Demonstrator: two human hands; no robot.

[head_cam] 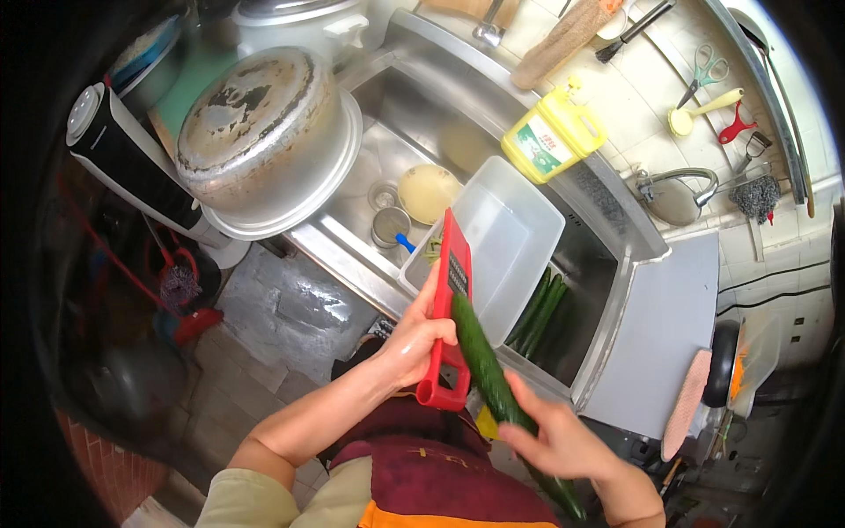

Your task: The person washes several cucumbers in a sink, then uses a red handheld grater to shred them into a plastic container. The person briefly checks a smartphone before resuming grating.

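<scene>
My left hand (pixel 416 343) is closed around a red plastic grater (pixel 451 264), tilted so its upper end lies over a translucent plastic bin (pixel 515 231). A long green cucumber (pixel 485 363) is in my right hand (pixel 561 429), its upper end against the grater's face near the metal blades. Green shreds (pixel 432 249) show in the bin, behind the grater. The bin rests across a stainless steel sink. Several more cucumbers (pixel 542 313) lie in the sink's right part, beside the bin.
A large upturned aluminium pot (pixel 257 125) stands left of the sink. A yellow plate (pixel 429 193) and a small metal strainer cup (pixel 391 227) lie in the basin. Behind the bin stands a yellow detergent jug (pixel 554 135). A grey board (pixel 657 336) is at the right.
</scene>
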